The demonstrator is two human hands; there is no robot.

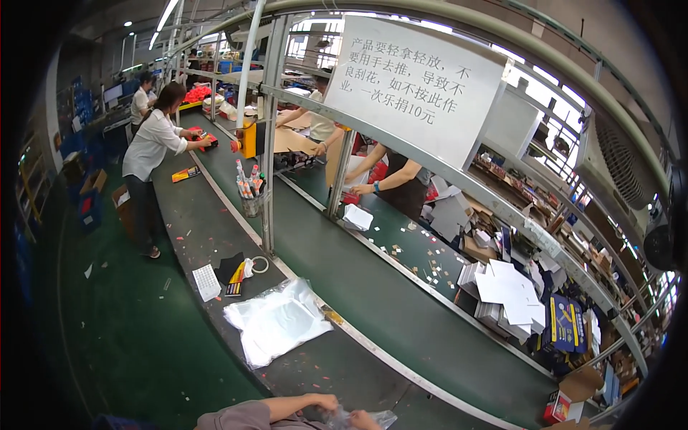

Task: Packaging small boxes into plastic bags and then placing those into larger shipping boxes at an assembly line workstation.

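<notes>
Both hands (337, 412) grip clear plastic bag (358, 418); clear cup (251, 204) holds tubes on bench.

Both hands (337, 414) cut off by lower edge, fingers buried in crumpled clear plastic bag (358, 417); what the bag holds, unreadable.

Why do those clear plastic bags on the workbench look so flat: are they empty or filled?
Empty, as far as shows: the clear plastic bags lie flat and loosely stacked on the workbench, with no bulge inside.

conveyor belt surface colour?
Dark green. The conveyor belt runs diagonally through the head view, beside the pile of clear plastic bags.
</notes>
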